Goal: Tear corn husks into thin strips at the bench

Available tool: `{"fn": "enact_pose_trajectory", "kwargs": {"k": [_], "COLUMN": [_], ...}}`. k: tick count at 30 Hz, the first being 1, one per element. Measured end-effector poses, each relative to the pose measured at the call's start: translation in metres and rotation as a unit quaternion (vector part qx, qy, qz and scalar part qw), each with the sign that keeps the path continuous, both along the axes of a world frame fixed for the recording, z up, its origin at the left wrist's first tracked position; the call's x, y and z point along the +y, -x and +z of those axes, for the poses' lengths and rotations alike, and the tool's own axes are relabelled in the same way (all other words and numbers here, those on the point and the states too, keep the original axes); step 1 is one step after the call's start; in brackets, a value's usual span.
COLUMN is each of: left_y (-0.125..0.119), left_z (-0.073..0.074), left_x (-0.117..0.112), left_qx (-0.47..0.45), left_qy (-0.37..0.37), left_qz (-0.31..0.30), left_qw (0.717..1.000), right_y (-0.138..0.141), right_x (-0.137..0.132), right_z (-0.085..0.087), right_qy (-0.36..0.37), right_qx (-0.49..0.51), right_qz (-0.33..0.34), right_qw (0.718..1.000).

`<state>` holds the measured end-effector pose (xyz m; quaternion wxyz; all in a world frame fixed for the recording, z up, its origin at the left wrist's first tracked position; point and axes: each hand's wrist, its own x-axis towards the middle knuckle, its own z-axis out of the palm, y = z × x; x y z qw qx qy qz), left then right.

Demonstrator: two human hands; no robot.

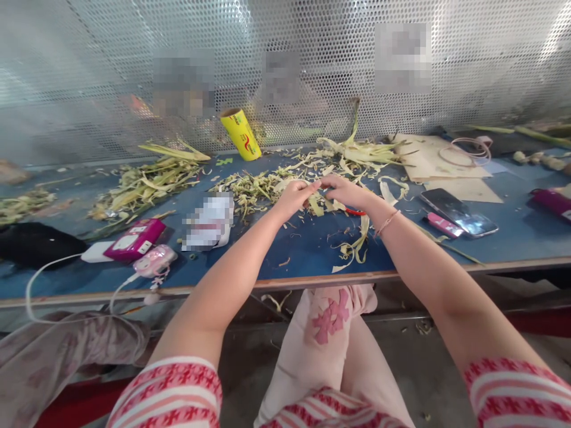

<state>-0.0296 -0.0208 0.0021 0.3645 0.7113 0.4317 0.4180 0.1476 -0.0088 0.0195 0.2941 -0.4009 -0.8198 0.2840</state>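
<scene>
My left hand [294, 195] and my right hand [343, 191]: fingers curled, tips close together; whether either grip pinches anything, I cannot tell. Plant scraps [256, 191]: loose heap on the blue desk [307, 255], beneath my hands and spreading toward nine o'clock. Yellow tube [241, 135]: standing, at ten o'clock from my hands. Black phone [459, 212]: lying flat, at three o'clock.

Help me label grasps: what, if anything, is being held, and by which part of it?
It cannot be told: the left hand and right hand are close together over plant scraps; nothing shows clearly in either grip.
</scene>
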Motion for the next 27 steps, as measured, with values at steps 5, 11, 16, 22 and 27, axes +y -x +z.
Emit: {"fn": "enact_pose_trajectory", "kwargs": {"k": [5,11,16,22,27], "left_y": [0.002,0.002,0.002,0.004,0.009], "left_z": [-0.003,-0.005,0.000,-0.001,-0.001], "left_x": [0.006,0.009,0.005,0.008,0.016], "left_qx": [-0.025,-0.064,-0.053,-0.075,-0.138], "left_qy": [0.008,0.036,0.047,0.065,0.109], "left_qz": [-0.017,-0.019,0.012,0.018,0.079], "left_qw": [1.000,0.997,0.997,0.995,0.981], "right_y": [0.001,-0.001,-0.007,-0.017,-0.025], "right_x": [-0.010,-0.007,-0.002,0.000,0.002], "right_z": [0.000,-0.002,0.000,0.003,0.008], "right_qy": [0.015,-0.065,-0.183,-0.215,-0.095], "right_qx": [-0.043,-0.058,-0.098,-0.100,0.010], "right_qz": [0.059,0.003,-0.015,-0.067,-0.086], "right_qw": [0.997,0.996,0.978,0.969,0.992]}}
